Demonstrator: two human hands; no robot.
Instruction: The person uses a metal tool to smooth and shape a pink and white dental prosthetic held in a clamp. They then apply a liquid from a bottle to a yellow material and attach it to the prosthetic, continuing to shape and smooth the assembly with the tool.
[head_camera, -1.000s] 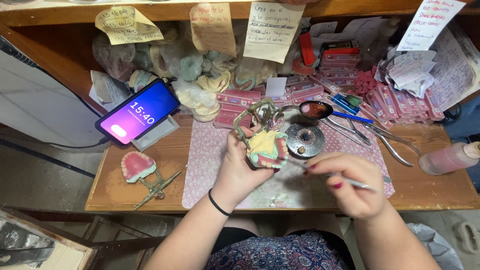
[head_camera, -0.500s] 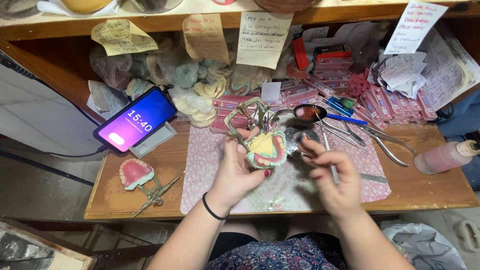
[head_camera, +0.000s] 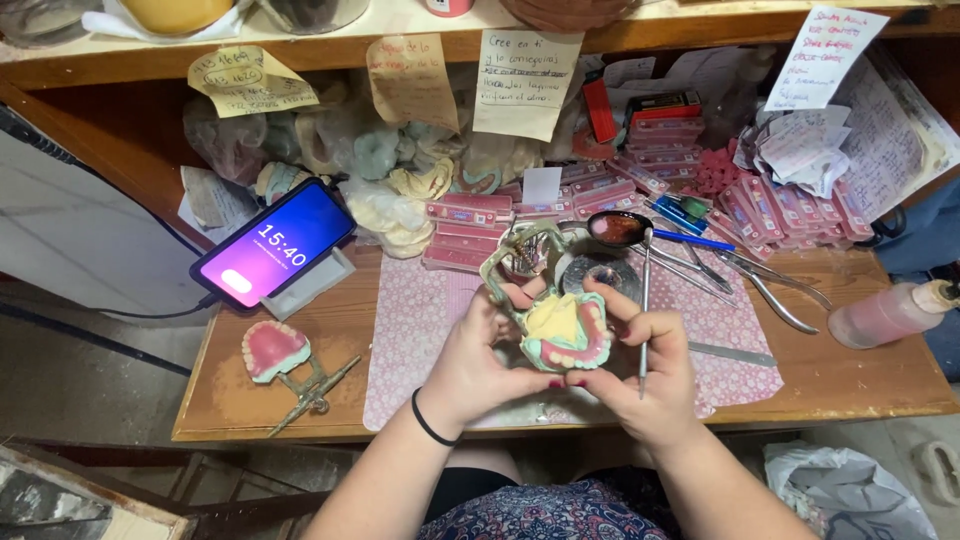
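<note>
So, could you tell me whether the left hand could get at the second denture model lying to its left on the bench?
Probably not yet: the left hand grips the denture model, though the second denture model lies unobstructed.

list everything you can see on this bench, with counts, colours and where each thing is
pink-and-yellow denture model on a green metal frame: one, held in both hands over the mat
thin metal hand tool: one, silver, upright in the right hand
pink patterned mat: one, centre of the bench
smartphone with lit purple screen: one, propped at left
pink denture on a metal frame: one, lying front left
metal pliers: one, silver, right of the mat
pink squeeze bottle: one, lying far right
flat pink packets: many, stacked at the back
handwritten paper notes: several, hung on the shelf edge
left hand: one, black wristband
right hand: one
</note>
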